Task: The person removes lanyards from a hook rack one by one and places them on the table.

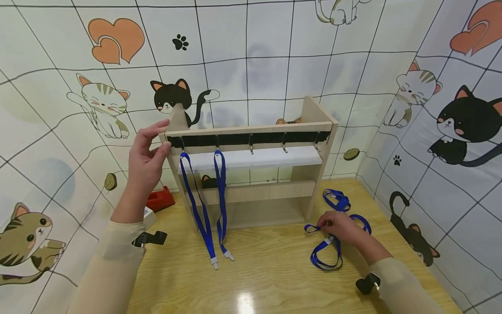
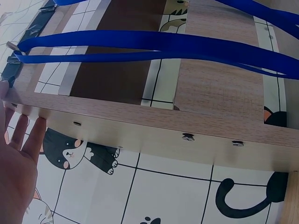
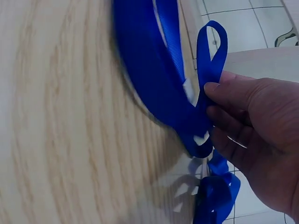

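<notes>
A wooden rack (image 1: 251, 129) with a black strip of metal hooks (image 1: 251, 149) stands on the table. Two blue lanyards (image 1: 213, 200) hang from its left hooks, their clips resting on the tabletop. My left hand (image 1: 147, 159) touches the rack's upper left corner with straight fingers (image 2: 32, 140) pressed against the side board (image 2: 154, 128). My right hand (image 1: 341, 226) lies on the table to the right of the rack and pinches a blue lanyard (image 1: 325, 253) lying there; its loop (image 3: 212, 51) sticks up between thumb and fingers. Another blue lanyard (image 1: 337, 199) lies just behind.
A red object (image 1: 160, 199) and a white one (image 1: 148, 215) sit on the table left of the rack. Cat-patterned walls close in behind and on both sides. The wooden tabletop (image 1: 266, 274) stretches toward me.
</notes>
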`<state>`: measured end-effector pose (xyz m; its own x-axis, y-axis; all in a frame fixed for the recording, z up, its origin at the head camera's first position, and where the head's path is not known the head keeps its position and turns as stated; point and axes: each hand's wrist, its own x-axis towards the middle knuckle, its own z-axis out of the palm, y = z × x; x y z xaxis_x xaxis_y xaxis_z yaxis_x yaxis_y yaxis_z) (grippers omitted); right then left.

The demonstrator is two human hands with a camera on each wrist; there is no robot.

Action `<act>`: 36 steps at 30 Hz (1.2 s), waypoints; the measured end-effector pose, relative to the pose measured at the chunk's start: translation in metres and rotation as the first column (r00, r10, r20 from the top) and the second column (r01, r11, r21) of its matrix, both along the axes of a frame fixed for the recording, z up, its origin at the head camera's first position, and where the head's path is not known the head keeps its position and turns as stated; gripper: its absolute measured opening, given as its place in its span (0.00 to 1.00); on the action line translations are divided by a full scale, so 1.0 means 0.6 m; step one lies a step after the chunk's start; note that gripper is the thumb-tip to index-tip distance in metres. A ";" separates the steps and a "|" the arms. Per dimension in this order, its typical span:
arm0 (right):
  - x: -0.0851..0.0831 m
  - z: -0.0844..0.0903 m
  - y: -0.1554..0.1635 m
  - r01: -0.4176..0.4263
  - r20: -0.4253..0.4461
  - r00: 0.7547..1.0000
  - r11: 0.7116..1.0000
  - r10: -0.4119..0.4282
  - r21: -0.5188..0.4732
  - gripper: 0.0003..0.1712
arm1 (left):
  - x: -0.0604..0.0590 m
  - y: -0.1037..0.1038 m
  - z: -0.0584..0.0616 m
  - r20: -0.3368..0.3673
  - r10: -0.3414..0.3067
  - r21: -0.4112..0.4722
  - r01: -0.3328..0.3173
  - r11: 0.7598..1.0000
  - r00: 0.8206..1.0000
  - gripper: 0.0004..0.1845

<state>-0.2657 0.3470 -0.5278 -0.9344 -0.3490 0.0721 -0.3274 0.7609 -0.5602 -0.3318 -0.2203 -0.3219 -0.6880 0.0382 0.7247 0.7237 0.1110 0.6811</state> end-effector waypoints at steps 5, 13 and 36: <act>-0.010 -0.009 0.002 -0.005 -0.006 1.000 1.000 0.006 0.004 0.09 | -0.001 -0.002 0.000 -0.004 -0.003 0.007 0.003 1.000 1.000 0.20; -0.019 -0.021 0.009 -0.006 -0.027 1.000 1.000 0.005 -0.013 0.12 | -0.002 -0.003 0.001 -0.010 0.000 0.007 0.000 1.000 1.000 0.20; 0.028 0.082 -0.113 -0.015 -0.387 0.919 0.976 -0.072 -0.217 0.13 | -0.002 -0.001 -0.002 -0.010 -0.004 0.003 0.004 1.000 1.000 0.20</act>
<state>-0.2491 0.2794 -0.4784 -0.8256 -0.2584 0.5016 -0.5323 0.6516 -0.5404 -0.3327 -0.2212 -0.3230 -0.6805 0.0387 0.7317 0.7309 0.1062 0.6742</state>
